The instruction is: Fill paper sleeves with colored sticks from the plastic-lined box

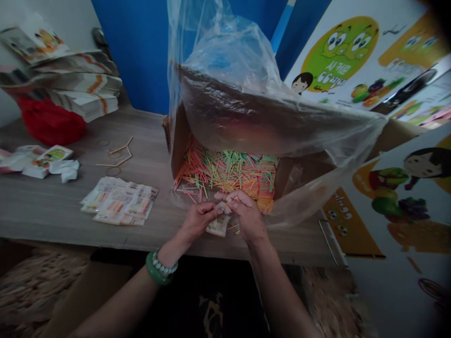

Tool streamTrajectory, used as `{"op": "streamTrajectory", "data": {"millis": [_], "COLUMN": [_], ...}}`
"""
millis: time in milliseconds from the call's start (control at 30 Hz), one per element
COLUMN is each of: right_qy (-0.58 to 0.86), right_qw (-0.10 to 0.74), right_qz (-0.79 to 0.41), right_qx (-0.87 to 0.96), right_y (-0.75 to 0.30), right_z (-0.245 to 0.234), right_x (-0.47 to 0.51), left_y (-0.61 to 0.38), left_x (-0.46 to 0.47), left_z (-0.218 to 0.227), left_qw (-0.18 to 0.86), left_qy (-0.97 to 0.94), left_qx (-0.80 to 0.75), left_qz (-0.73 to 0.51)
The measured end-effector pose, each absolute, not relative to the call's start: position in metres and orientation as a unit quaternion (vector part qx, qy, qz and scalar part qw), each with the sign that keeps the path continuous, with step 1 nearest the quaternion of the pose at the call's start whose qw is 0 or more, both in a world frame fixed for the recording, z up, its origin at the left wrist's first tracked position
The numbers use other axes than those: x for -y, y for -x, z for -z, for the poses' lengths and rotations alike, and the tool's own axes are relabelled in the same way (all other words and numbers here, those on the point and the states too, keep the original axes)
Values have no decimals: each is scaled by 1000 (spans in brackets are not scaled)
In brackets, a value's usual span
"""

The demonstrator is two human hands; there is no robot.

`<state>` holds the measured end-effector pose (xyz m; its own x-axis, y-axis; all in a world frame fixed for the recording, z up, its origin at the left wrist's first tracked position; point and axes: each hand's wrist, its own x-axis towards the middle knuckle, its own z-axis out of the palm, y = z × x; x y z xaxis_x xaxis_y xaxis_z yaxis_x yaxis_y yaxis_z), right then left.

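Note:
My left hand and my right hand meet at the table's front edge, both pinching a small printed packet. Thin coloured sticks poke out near my right fingers. Just behind them a cardboard box lined with a clear plastic bag lies tipped open, full of several coloured sticks. A green bead bracelet sits on my left wrist.
Flat printed packets lie in a pile left of my hands. A stack of printed sheets and a red bag stand at the back left, with rubber bands and loose sticks on the wooden table. Printed posters lie to the right.

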<state>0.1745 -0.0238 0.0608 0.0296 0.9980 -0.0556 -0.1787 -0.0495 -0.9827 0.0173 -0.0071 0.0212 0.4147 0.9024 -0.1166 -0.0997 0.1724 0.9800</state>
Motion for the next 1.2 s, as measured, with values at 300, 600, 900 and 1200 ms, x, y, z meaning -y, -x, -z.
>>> {"op": "streamTrajectory", "data": {"millis": [300,600,900,1200], "right_qy": [465,515,484,551], "right_qw": [558,514,502,515], "right_qz": [-533,-490,-471,-398], "right_qx": [435,480,541,522], "right_y": [-170,-174,-176,-208], "right_z": [-65,-51,-49,-44], "right_x": [28,25,5,-4], "left_y": [-18,-22,-37,-36], "left_x": [3,7,-15,-42], "left_z": [-13,-12,-20,-20], "left_qw": [762,750,651,716], "left_qy": [-443,-422,-536,-436], "left_qx": [-357,-395,-355,-320], "left_qz": [-309,-322,-403,-441]}}
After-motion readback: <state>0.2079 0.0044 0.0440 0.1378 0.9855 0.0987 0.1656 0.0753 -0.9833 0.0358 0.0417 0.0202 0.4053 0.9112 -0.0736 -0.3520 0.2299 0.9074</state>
